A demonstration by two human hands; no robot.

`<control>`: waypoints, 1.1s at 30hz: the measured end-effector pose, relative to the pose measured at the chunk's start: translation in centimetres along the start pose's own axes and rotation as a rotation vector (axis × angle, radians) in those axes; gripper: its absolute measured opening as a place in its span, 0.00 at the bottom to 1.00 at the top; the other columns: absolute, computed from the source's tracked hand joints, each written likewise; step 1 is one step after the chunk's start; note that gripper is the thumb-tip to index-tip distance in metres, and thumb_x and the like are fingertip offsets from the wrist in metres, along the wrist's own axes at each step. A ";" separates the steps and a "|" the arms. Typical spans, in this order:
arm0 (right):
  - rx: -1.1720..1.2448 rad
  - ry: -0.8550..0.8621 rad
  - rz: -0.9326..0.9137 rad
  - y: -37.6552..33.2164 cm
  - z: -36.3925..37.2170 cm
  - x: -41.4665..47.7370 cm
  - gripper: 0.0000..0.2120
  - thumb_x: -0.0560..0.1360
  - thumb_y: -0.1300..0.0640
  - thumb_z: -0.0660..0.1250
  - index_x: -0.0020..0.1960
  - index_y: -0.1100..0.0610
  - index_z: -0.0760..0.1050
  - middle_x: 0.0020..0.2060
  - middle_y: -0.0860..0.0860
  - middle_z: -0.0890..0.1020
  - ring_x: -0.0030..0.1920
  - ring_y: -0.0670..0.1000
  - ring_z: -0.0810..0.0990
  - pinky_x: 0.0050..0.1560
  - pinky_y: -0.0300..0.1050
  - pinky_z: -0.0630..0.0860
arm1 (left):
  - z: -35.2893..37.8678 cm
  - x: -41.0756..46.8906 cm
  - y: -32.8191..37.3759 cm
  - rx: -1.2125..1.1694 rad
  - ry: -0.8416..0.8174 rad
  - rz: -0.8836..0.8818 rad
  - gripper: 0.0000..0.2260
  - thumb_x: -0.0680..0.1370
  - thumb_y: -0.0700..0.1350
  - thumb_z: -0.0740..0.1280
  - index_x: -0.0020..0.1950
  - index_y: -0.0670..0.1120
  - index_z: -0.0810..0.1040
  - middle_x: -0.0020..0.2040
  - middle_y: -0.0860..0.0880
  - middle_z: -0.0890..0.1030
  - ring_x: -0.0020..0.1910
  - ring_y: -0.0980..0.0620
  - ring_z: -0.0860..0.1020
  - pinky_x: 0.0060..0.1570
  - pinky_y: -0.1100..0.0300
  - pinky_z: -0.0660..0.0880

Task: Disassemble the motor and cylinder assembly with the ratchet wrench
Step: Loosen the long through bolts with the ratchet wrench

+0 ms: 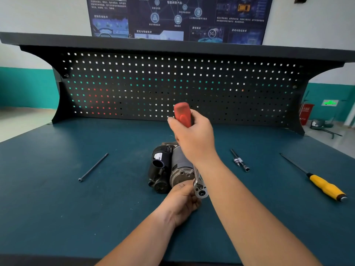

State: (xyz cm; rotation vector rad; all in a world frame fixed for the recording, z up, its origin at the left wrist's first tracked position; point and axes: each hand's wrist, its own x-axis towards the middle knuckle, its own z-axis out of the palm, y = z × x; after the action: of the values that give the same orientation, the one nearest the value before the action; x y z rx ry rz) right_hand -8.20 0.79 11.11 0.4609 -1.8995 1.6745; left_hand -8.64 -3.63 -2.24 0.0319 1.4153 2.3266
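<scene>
The motor lies on the bench, end face toward us. Our right hand clamps the wrench by its red handle. The shaft slants down toward us to the head at that face, where the fingers of our nearer left hand curl round it.

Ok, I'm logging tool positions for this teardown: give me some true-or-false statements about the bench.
The right hand grips the ratchet wrench by its red handle. True.
The yellow-handled screwdriver lies left of the motor and cylinder assembly. False: it lies far right.
A long dark bolt lies on the table left of the assembly. True.
The left hand rests flat, far from the wrench. False: its curled fingers are at the wrench head.
</scene>
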 end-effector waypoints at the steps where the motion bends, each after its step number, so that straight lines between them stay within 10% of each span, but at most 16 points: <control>1: 0.020 0.007 0.001 0.0 -0.2 -0.1 0.17 0.72 0.60 0.69 0.30 0.53 0.64 0.23 0.48 0.66 0.26 0.49 0.65 0.30 0.44 0.64 | 0.0 0.0 0.0 0.008 0.007 0.016 0.10 0.79 0.39 0.62 0.38 0.46 0.76 0.40 0.46 0.74 0.37 0.53 0.70 0.42 0.61 0.68; 17: 0.978 0.826 0.454 6.3 -9.8 -2.3 0.13 0.76 0.55 0.61 0.34 0.52 0.62 0.23 0.44 0.64 0.20 0.43 0.61 0.21 0.34 0.58 | 0.5 -0.4 0.1 -0.043 0.017 0.029 0.08 0.65 0.50 0.69 0.31 0.46 0.82 0.30 0.50 0.80 0.26 0.58 0.74 0.26 0.69 0.69; 27: 0.466 0.312 0.137 1.3 -4.4 0.0 0.11 0.76 0.63 0.64 0.37 0.56 0.66 0.20 0.45 0.68 0.19 0.44 0.64 0.20 0.35 0.61 | 0.2 -0.4 0.4 -0.035 -0.001 -0.054 0.09 0.63 0.53 0.72 0.33 0.47 0.83 0.33 0.48 0.81 0.31 0.53 0.79 0.27 0.67 0.72; 33: 0.000 0.047 -0.022 -0.1 -0.1 -0.5 0.17 0.72 0.60 0.69 0.30 0.52 0.65 0.23 0.47 0.66 0.27 0.49 0.65 0.30 0.43 0.64 | -0.1 -0.1 0.1 0.028 -0.015 -0.012 0.10 0.79 0.37 0.60 0.39 0.46 0.74 0.37 0.47 0.71 0.34 0.53 0.69 0.37 0.62 0.68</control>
State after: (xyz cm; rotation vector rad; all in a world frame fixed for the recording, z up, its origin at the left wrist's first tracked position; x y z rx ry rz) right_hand -7.74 0.83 10.91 0.4368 -1.8541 1.6573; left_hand -8.64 -3.78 -2.19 0.0487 1.4370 2.2926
